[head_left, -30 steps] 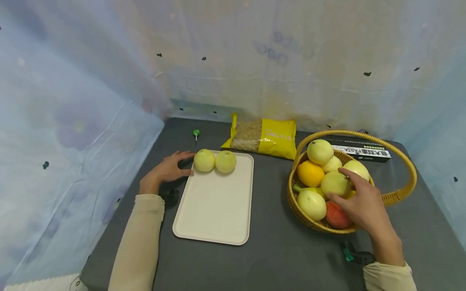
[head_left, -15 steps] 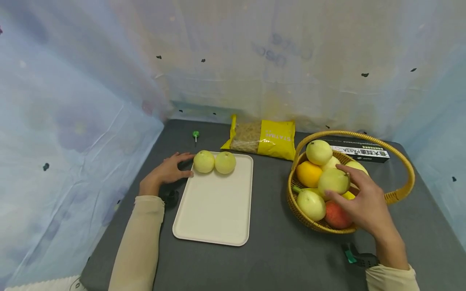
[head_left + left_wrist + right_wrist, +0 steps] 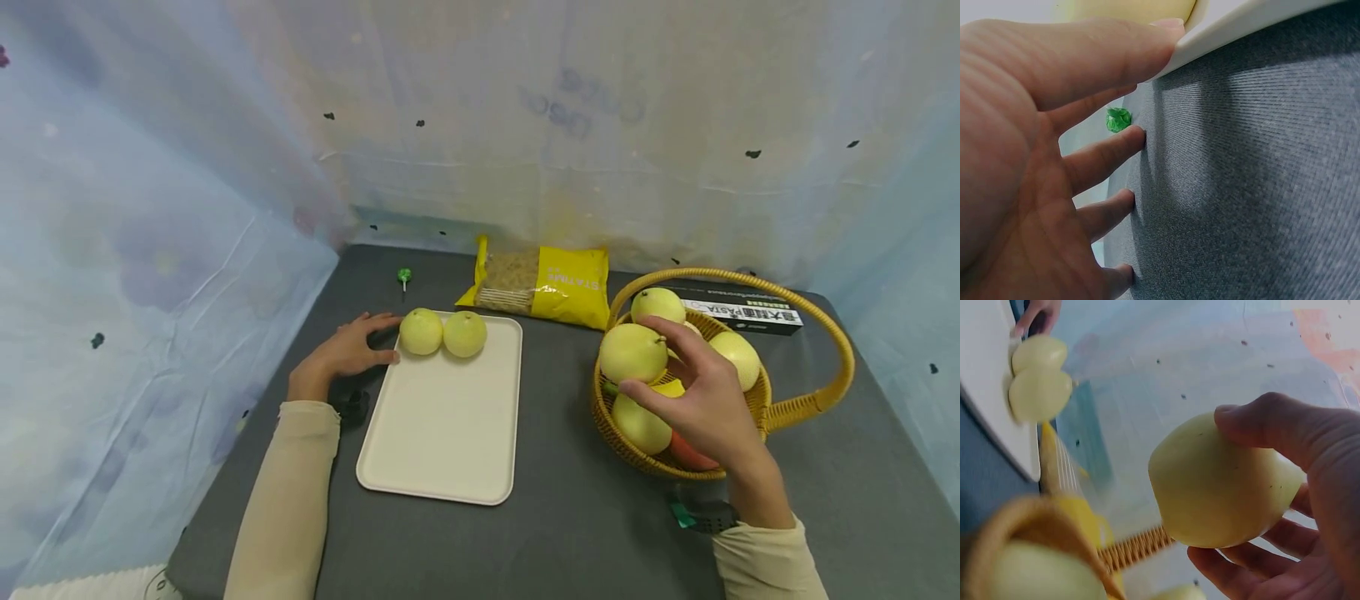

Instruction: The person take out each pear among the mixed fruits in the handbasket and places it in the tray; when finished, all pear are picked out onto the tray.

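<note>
From my station I watch the right hand (image 3: 705, 404) above the basket's (image 3: 632, 457) 10 o'clock side, thumb and fingers pinching a pale green fruit (image 3: 632, 353) from opposite sides, I judge so its round body cannot roll free. The basket sits at 3 o'clock from the tray (image 3: 446, 425). Two similar fruits (image 3: 465, 335) stand side by side at the tray's 12 o'clock end, likely to save room. The left hand (image 3: 347, 348) lies at the tray's 10 o'clock, fingers spread, thumb at the rim, perhaps steadying it.
</note>
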`<control>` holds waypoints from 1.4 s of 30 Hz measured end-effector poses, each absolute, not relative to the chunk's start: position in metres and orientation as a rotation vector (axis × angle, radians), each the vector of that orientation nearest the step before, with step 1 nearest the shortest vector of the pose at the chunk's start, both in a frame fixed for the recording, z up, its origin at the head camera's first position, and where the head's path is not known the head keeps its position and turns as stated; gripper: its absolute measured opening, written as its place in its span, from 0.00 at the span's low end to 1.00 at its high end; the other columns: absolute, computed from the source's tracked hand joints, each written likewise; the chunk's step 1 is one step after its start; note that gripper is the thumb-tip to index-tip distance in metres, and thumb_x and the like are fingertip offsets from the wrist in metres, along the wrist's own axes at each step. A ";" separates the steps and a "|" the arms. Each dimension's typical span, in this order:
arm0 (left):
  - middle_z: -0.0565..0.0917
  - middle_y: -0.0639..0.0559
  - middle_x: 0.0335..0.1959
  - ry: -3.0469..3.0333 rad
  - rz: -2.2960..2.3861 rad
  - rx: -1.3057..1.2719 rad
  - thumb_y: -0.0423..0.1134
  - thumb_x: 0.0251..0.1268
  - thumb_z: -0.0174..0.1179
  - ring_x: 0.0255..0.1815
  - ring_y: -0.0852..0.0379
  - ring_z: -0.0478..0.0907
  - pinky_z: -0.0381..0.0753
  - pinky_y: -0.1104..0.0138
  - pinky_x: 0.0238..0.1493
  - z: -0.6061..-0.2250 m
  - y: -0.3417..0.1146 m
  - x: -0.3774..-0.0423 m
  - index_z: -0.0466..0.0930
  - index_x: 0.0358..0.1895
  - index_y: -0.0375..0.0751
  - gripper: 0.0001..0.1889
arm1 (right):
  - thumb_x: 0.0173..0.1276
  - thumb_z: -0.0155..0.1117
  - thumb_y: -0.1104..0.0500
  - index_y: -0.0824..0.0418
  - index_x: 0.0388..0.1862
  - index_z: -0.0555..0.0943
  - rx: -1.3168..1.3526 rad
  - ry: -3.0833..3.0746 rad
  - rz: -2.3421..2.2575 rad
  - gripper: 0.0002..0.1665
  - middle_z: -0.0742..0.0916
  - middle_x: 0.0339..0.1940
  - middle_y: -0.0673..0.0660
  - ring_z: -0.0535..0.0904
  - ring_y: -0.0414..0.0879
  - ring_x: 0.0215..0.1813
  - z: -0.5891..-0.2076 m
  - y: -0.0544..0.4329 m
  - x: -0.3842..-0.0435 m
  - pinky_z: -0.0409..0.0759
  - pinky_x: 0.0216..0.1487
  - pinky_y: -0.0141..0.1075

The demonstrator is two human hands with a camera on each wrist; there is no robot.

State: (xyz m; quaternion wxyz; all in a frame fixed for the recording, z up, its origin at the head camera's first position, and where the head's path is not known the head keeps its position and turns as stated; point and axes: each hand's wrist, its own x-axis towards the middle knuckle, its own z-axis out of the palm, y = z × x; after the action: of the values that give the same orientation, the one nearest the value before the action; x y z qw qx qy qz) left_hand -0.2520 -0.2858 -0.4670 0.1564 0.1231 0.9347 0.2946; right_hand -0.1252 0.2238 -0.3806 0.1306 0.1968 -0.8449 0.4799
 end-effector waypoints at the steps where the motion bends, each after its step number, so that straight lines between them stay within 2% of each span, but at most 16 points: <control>1: 0.55 0.35 0.91 2.678 0.842 0.353 0.49 0.78 0.70 0.91 0.25 0.38 0.32 0.22 0.82 -0.467 -0.286 -0.252 0.65 0.87 0.46 0.40 | 0.58 0.84 0.75 0.53 0.81 0.77 0.597 -2.450 1.415 0.52 0.82 0.74 0.58 0.83 0.35 0.67 -0.381 0.219 -0.127 0.81 0.66 0.21; 5: 0.55 0.36 0.91 2.681 0.840 0.350 0.48 0.78 0.70 0.92 0.26 0.38 0.32 0.22 0.83 -0.467 -0.285 -0.253 0.64 0.87 0.47 0.40 | 0.59 0.84 0.75 0.57 0.80 0.76 0.682 -2.431 1.472 0.51 0.83 0.72 0.59 0.84 0.34 0.64 -0.383 0.203 -0.135 0.81 0.67 0.23; 8: 0.54 0.36 0.91 2.679 0.841 0.348 0.48 0.78 0.70 0.92 0.26 0.38 0.32 0.23 0.83 -0.466 -0.284 -0.253 0.64 0.88 0.47 0.40 | 0.61 0.84 0.73 0.56 0.81 0.76 0.708 -2.439 1.499 0.50 0.83 0.72 0.58 0.84 0.33 0.65 -0.385 0.191 -0.140 0.80 0.68 0.23; 11: 0.54 0.36 0.91 2.676 0.838 0.337 0.48 0.78 0.69 0.92 0.27 0.37 0.31 0.23 0.83 -0.465 -0.284 -0.253 0.64 0.88 0.48 0.40 | 0.62 0.85 0.70 0.54 0.81 0.75 0.740 -2.446 1.542 0.49 0.83 0.71 0.56 0.85 0.36 0.64 -0.386 0.180 -0.145 0.82 0.67 0.25; 15: 0.54 0.37 0.91 2.676 0.833 0.332 0.48 0.78 0.70 0.92 0.27 0.37 0.31 0.23 0.83 -0.466 -0.286 -0.252 0.63 0.88 0.48 0.40 | 0.62 0.85 0.68 0.56 0.80 0.76 0.798 -2.460 1.572 0.48 0.85 0.69 0.56 0.86 0.41 0.61 -0.390 0.160 -0.153 0.85 0.64 0.26; 18: 0.54 0.36 0.91 2.680 0.830 0.343 0.48 0.78 0.70 0.92 0.26 0.37 0.32 0.23 0.83 -0.467 -0.287 -0.253 0.64 0.88 0.48 0.41 | 0.62 0.86 0.66 0.57 0.79 0.77 0.834 -2.481 1.577 0.47 0.85 0.70 0.56 0.86 0.45 0.63 -0.393 0.145 -0.158 0.84 0.66 0.28; 22: 0.54 0.36 0.91 2.681 0.828 0.348 0.48 0.78 0.70 0.92 0.26 0.38 0.32 0.23 0.83 -0.469 -0.287 -0.254 0.64 0.88 0.48 0.40 | 0.63 0.86 0.65 0.57 0.80 0.77 0.895 -2.496 1.605 0.46 0.84 0.73 0.57 0.85 0.50 0.68 -0.398 0.125 -0.164 0.84 0.70 0.36; 26: 0.54 0.36 0.91 2.678 0.824 0.343 0.47 0.78 0.70 0.92 0.27 0.37 0.32 0.23 0.83 -0.470 -0.286 -0.254 0.64 0.88 0.49 0.40 | 0.65 0.86 0.62 0.56 0.80 0.77 0.947 -2.507 1.620 0.45 0.84 0.74 0.56 0.85 0.51 0.69 -0.405 0.107 -0.172 0.85 0.71 0.42; 34: 0.55 0.36 0.91 2.686 0.824 0.333 0.48 0.77 0.71 0.92 0.27 0.38 0.32 0.22 0.83 -0.469 -0.286 -0.254 0.65 0.88 0.49 0.41 | 0.64 0.87 0.60 0.59 0.80 0.77 1.022 -2.533 1.682 0.47 0.82 0.77 0.54 0.83 0.51 0.73 -0.421 0.073 -0.188 0.84 0.72 0.43; 42: 0.56 0.36 0.90 2.689 0.820 0.341 0.48 0.77 0.71 0.91 0.26 0.39 0.33 0.21 0.82 -0.468 -0.286 -0.254 0.65 0.87 0.48 0.40 | 0.64 0.85 0.64 0.60 0.79 0.77 1.073 -2.509 1.819 0.45 0.81 0.78 0.58 0.83 0.54 0.71 -0.437 0.043 -0.200 0.84 0.73 0.44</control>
State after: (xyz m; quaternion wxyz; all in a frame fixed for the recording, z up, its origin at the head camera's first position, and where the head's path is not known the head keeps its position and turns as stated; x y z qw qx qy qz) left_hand -0.2543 -0.2855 -0.4679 0.1543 0.1190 0.9382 0.2862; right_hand -0.2002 0.0431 -0.4368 -0.0687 0.3264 -0.7632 0.5534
